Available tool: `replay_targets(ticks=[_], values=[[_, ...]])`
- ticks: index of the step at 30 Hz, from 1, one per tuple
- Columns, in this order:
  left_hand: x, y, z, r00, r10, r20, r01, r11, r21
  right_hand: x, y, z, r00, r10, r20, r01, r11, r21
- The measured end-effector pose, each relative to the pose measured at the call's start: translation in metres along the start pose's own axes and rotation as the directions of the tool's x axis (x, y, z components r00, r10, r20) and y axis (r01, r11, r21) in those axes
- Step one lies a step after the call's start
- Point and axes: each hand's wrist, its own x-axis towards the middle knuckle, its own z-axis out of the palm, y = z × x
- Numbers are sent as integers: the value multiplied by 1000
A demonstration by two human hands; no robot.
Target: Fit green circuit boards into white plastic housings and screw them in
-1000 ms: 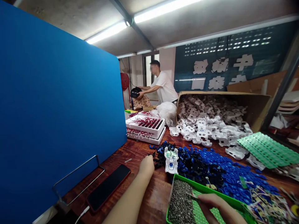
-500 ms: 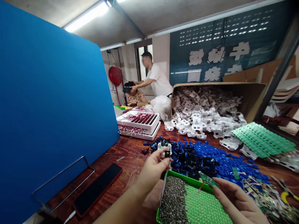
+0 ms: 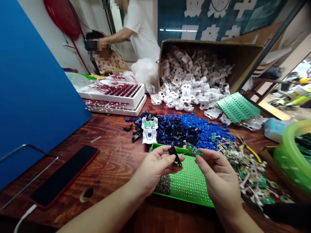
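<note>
Wooden bench (image 3: 114,161), crowded with heaps of blue parts (image 3: 194,124) and white shells (image 3: 189,87). Nearer, a green tray (image 3: 191,184) holding screws (image 3: 163,185). Above the tray, left hand (image 3: 152,170) with grip closed on a small black part (image 3: 174,154); right hand (image 3: 220,178) pinching a green circuit board (image 3: 193,149), just beside it. Possibly a slip here: either piece lost among the loose parts, from so light a pinch.
</note>
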Motion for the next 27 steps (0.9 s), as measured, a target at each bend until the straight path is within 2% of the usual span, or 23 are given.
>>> replay_targets(ticks=[7,11,13,15,16,17,18,19,20,21,23,25,27], values=[[-6,-5,3,1000,-4,13,4,997,74,-4,2,3,976,-204,-72,201,979,-47],[-7,-8,4,998,21,55,-28,992,127,-4,3,5,976,-218,-8,217,974,-63],[-6,-5,2,995,92,41,-100,959,265,-2,4,5,982,-191,-5,191,981,-42],[-4,3,-5,972,237,2,-205,839,504,-1,3,4,987,-159,-35,160,987,13],[-3,9,-11,944,329,-14,-243,726,643,0,2,3,988,-145,-53,148,988,51],[-3,17,-18,906,422,-27,-245,576,780,1,1,2,989,-130,-65,135,987,92],[-2,26,-26,867,497,-38,-188,398,898,1,-1,1,991,-113,-73,122,984,132],[-2,35,-36,832,551,-54,-79,214,974,1,-3,0,993,-91,-75,103,980,169],[-1,45,-47,805,587,-82,65,49,997,1,-4,0,995,-63,-73,77,976,203],[-1,54,-59,798,588,-135,218,-73,973,0,-6,-1,997,-34,-69,50,971,235],[-2,71,-86,788,574,-223,344,-110,933,-1,-9,-1,998,14,-66,6,958,287],[-2,80,-109,756,579,-305,441,-107,891,-3,-10,0,997,43,-65,-20,949,315],[0,82,-125,760,554,-340,479,-125,869,-5,-10,1,996,55,-67,-31,949,314]])
